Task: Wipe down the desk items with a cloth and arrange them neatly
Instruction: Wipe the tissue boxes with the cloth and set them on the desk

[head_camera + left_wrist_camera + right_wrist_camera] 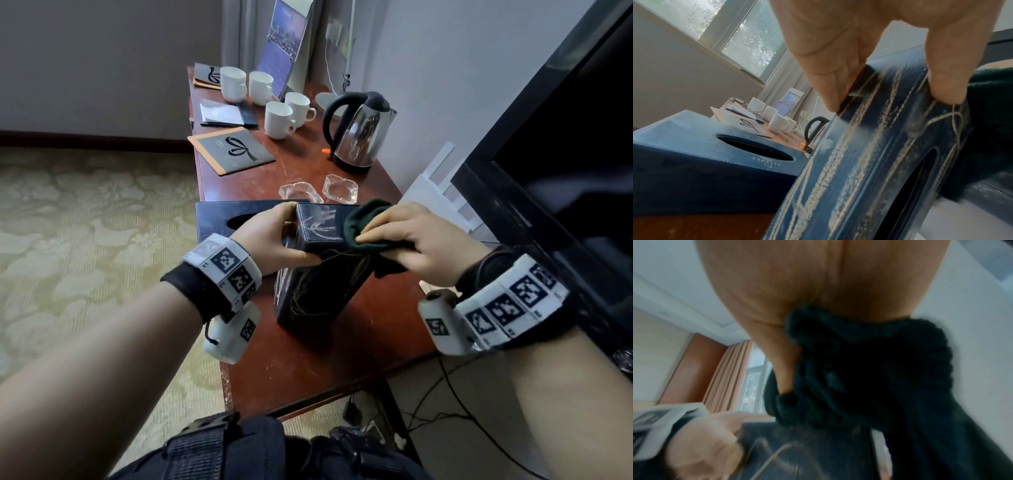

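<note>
Left hand (270, 236) gripping upended tissue box (318, 270), long axis vertical, right hand (411, 236) pinching cloth (363, 222) against it

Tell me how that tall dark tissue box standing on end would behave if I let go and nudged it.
The tissue box stands on its narrow end, so it would probably tip. The left hand alone steadies it, so it is likely light. Its walls look stiff.

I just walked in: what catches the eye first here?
Two hands at the near end of a red-brown desk: the left hand steadies a dark tissue box stood on end, while the right hand rubs a dark green cloth on its top. Farther back stand a steel kettle and four white cups.
</note>
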`<state>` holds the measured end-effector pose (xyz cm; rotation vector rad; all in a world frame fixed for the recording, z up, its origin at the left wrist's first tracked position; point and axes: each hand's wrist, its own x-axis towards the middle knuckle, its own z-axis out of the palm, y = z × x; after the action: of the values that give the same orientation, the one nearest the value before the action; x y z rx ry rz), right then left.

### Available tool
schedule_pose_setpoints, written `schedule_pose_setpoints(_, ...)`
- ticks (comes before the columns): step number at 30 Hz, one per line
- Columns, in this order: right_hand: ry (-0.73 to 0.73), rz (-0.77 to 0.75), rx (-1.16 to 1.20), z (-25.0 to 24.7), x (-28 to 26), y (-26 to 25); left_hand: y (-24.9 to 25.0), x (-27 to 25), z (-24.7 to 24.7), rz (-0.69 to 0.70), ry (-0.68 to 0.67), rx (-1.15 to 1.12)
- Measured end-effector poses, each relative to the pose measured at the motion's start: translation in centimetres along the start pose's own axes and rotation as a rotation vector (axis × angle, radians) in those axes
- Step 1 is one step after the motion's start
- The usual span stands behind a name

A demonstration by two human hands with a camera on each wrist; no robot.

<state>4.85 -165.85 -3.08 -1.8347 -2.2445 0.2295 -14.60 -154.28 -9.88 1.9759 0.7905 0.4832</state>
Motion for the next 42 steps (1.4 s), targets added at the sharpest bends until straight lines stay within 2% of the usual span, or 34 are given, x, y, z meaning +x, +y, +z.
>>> schedule_pose_setpoints(2, 0.069, 0.094, 0.041, -1.1, 1.7, 0.3, -0.1, 0.1, 0.0, -0.003, -0.008, 0.008)
schedule_pose_setpoints(4, 0.198, 0.234, 0.053, -0.3, 4.1, -0.2, -0.3, 0.1, 0.0, -0.014, -0.019, 0.003)
schedule_pose_setpoints(5, 0.216, 0.296, 0.022, 0.5, 5.3, -0.8, -0.4, 0.0, 0.0, -0.011, -0.021, -0.004)
schedule_pose_setpoints(9, 0.092, 0.427, -0.252, 4.6, 6.2, -4.1, -0.6, 0.2, -0.3, 0.030, -0.023, 0.028)
schedule_pose_setpoints(12, 0.136, 0.358, -0.182, 4.4, 3.1, -5.7, -0.8, 0.3, -0.3, 0.056, -0.028, 0.054)
schedule_pose_setpoints(15, 0.077, 0.226, -0.020, 3.2, 0.6, -5.8, -1.2, 0.3, -0.2, 0.076, -0.010, 0.023)
schedule_pose_setpoints(17, 0.067, 0.183, 0.049, 2.0, 0.9, -5.2, -1.5, 0.5, -0.1, 0.074, -0.021, 0.044)
schedule_pose_setpoints(18, 0.129, 0.201, 0.079, 1.6, 1.6, -4.9, -1.5, 0.6, -0.2, 0.070, -0.034, 0.055)
schedule_pose_setpoints(20, 0.281, 0.355, 0.123, 1.7, 4.0, -4.9, -1.7, 0.8, -0.3, 0.063, -0.045, 0.065)
schedule_pose_setpoints(22, 0.257, 0.466, 0.038, 2.9, 6.5, -5.7, -1.8, 0.9, -0.2, 0.077, -0.044, 0.077)
schedule_pose_setpoints(25, 0.093, 0.440, -0.143, 5.1, 6.4, -7.3, -1.6, 0.9, -0.2, 0.147, -0.026, 0.073)
schedule_pose_setpoints(29, 0.040, 0.260, -0.058, 4.1, 1.8, -7.6, -1.7, 1.0, 0.0, 0.136, -0.089, 0.116)
schedule_pose_setpoints(32, 0.025, 0.197, 0.021, 2.5, 1.0, -6.1, -2.6, 1.3, 0.3, 0.078, -0.034, 0.164)
schedule_pose_setpoints(36, 0.298, 0.408, 0.114, 1.9, 4.1, -5.1, -2.5, 1.2, 0.3, 0.097, -0.010, 0.173)
schedule_pose_setpoints(37, 0.307, 0.425, 0.100, 2.4, 4.9, -5.5, -2.2, 1.2, 0.2, 0.104, -0.016, 0.168)
schedule_pose_setpoints(40, 0.114, 0.408, -0.123, 4.7, 4.9, -7.3, -1.9, 1.1, -0.1, 0.127, -0.045, 0.153)
schedule_pose_setpoints(42, 0.150, 0.409, -0.122, 4.8, 3.2, -7.0, -2.1, 1.0, 0.1, 0.119, -0.033, 0.177)
